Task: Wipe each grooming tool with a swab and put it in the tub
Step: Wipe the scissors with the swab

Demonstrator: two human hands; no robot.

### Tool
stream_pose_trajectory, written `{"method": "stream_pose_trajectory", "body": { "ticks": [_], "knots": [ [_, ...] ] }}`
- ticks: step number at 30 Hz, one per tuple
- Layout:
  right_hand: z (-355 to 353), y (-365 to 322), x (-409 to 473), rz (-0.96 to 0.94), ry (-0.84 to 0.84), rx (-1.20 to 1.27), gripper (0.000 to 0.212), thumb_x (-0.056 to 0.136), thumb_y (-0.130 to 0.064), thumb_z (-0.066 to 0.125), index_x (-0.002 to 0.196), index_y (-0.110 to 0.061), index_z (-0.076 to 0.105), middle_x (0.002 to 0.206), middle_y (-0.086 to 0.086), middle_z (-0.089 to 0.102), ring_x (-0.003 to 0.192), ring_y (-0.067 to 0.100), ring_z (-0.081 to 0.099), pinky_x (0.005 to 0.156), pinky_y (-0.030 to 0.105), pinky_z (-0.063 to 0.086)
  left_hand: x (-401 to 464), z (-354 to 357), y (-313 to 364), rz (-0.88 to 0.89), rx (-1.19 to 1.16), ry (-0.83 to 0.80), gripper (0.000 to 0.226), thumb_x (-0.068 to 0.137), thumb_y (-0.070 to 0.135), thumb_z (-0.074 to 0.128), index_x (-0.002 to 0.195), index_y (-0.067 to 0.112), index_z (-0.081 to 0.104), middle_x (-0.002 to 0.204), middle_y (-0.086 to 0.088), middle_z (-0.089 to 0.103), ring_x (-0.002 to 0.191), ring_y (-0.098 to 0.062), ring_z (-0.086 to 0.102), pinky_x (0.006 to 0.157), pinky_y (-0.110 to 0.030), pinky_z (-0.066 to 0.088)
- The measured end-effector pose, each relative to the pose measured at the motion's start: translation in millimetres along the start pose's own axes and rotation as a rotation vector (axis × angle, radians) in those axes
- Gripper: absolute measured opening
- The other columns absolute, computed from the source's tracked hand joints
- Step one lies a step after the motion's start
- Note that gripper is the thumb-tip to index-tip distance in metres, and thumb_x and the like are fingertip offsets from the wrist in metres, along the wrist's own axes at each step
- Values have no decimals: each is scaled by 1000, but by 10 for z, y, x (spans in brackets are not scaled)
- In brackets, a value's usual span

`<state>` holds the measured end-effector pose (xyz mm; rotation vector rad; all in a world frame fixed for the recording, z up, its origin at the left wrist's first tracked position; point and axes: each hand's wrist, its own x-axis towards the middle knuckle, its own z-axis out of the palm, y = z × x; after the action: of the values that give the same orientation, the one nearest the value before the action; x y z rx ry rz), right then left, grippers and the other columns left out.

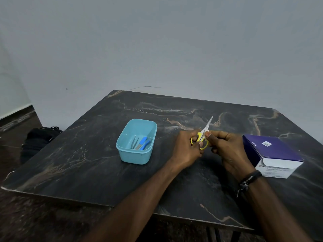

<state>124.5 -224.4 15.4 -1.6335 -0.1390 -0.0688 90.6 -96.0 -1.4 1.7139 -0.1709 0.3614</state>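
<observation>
The left hand (187,145) grips the yellow-handled scissors (202,135) above mid-surface; the right hand (225,145) pinches a swab (206,131) on the blades, so wiping seems underway. Next, carry them left into the tub (136,154), beside the tools (140,142)

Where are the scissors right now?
In the head view, the scissors are held above the table's middle, between the tub on the left and the purple box on the right; the left hand grips their yellow handles.
</observation>
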Motion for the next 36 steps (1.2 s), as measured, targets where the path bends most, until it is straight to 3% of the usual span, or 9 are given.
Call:
{"method": "stream_pose_trajectory", "body": {
  "ticks": [5, 10, 14, 17, 23, 27, 31, 36],
  "knots": [
    [-36, 3, 33, 25, 103, 98, 11, 87, -15, 69, 91, -6, 73, 73, 7, 70, 55, 11, 52, 46, 20, 37, -13, 31, -13, -12, -23, -48, 22, 89, -5, 56, 107, 2, 66, 89, -33, 60, 65, -22, 64, 60, -39, 58],
    [-5, 11, 13, 50, 8, 70, 11, 88, -16, 68, 91, -6, 73, 71, 4, 72, 48, 3, 53, 47, 21, 36, 5, 21, -5, -1, -77, 25, 20, 87, -6, 58, 102, 3, 69, 77, -23, 62, 65, -24, 63, 58, -32, 56],
    [-26, 15, 55, 27, 136, 122, 14, 85, -20, 71, 89, -7, 73, 77, 10, 69, 60, 13, 54, 49, 22, 38, -9, 33, -17, -37, -81, -81, 27, 87, -5, 61, 105, 15, 67, 81, -16, 64, 67, -21, 66, 62, -35, 57],
    [-67, 21, 87, 17, 218, 191, 20, 84, -23, 73, 93, -6, 73, 79, 12, 66, 62, 14, 53, 45, 17, 38, -6, 66, -30, -81, -70, -110, 31, 87, -4, 62, 116, 7, 64, 82, -13, 65, 65, -22, 66, 64, -37, 57],
    [-22, 0, 59, 67, 116, 163, 19, 85, -21, 71, 96, -5, 73, 72, 5, 63, 51, 6, 48, 42, 16, 37, -1, 38, -18, -47, -90, -47, 25, 86, -2, 64, 102, 16, 68, 78, -11, 64, 65, -23, 65, 59, -34, 57],
    [-33, -3, 61, 74, 128, 157, 14, 85, -21, 71, 90, -7, 73, 69, 3, 62, 53, 7, 48, 43, 16, 37, -2, 35, -15, -74, -51, -63, 28, 85, -2, 65, 112, 8, 67, 85, -17, 69, 66, -23, 68, 60, -39, 58],
    [-77, -16, 79, 56, 187, 222, 11, 84, -21, 71, 83, -11, 71, 74, 5, 64, 60, 9, 49, 48, 19, 38, -7, 51, -23, -99, -9, -108, 29, 84, -1, 67, 111, 7, 68, 88, -18, 71, 67, -26, 70, 57, -33, 57],
    [-34, -25, 41, 69, 105, 166, 14, 86, -22, 69, 88, -8, 72, 73, 5, 60, 59, 9, 47, 47, 19, 39, 1, 27, -30, -83, -10, -66, 29, 84, 1, 68, 112, 9, 68, 86, -15, 71, 66, -23, 70, 58, -34, 58]
  ]
}}
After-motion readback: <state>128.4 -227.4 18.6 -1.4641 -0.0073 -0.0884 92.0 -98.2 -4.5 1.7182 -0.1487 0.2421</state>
